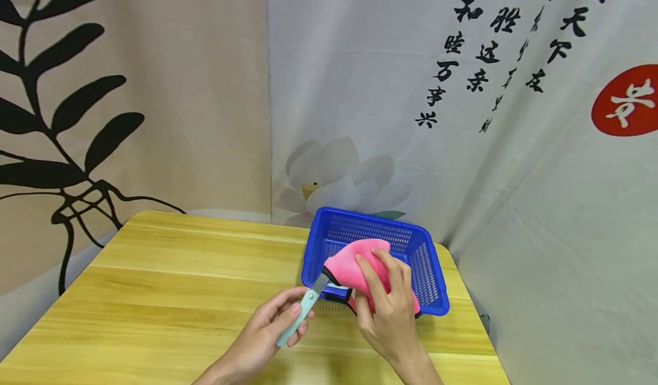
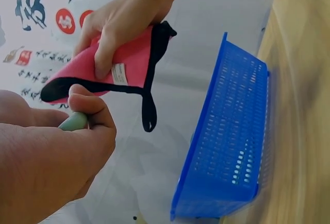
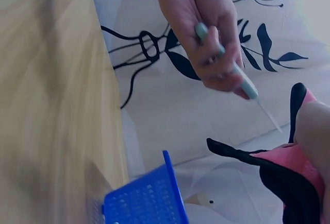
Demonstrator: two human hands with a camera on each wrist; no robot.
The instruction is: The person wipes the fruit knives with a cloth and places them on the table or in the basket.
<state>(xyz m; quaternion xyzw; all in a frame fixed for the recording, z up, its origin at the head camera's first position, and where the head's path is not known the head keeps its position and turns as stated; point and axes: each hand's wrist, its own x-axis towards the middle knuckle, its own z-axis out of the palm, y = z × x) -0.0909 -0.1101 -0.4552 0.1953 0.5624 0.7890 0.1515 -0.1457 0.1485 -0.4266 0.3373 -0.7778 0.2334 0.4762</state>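
My left hand (image 1: 275,323) grips a knife by its pale mint handle (image 1: 298,319). The metal blade (image 1: 320,283) points up and right, its tip close to a pink cloth (image 1: 354,265) with black edging. That cloth is pinched and bunched in my right hand (image 1: 392,305), held above the near side of a blue basket (image 1: 439,276). In the left wrist view, a black hanging loop (image 2: 149,113) and a white label (image 2: 119,74) show on the cloth. The right wrist view shows the thin blade (image 3: 270,116) beside the cloth's black edge, apparently apart from it.
The perforated basket stands at the back right of the wooden table (image 1: 169,293). Behind the table hangs a printed curtain (image 1: 205,88) with plant drawings and writing. Another pale curtain (image 1: 565,231) borders the right side.
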